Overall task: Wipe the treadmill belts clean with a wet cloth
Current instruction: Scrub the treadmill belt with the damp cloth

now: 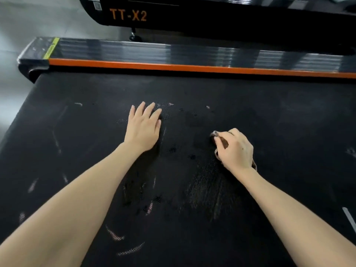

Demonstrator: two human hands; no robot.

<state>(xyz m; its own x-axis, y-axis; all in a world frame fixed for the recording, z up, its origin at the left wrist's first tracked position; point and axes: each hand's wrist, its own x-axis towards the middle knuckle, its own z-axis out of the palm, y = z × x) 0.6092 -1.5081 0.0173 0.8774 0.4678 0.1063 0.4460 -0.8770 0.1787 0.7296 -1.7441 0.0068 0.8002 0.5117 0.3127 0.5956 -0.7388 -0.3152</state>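
A black treadmill belt (269, 116) fills most of the head view, with pale scuff marks and darker wet patches near its middle. My left hand (143, 125) lies flat on the belt, fingers straight and pointing away from me. To its right, my right hand (236, 149) grips a bunched brown cloth (223, 142) and presses it on the belt. Most of the cloth is hidden under the hand; only its front and side edges show.
The far side rail (173, 53) runs black and glossy with an orange strip along the belt's far edge. Beyond it stands another black treadmill marked TT-X2 (128, 15). Grey floor (28, 18) shows at the left. A pale strip (349, 216) shows at the right edge.
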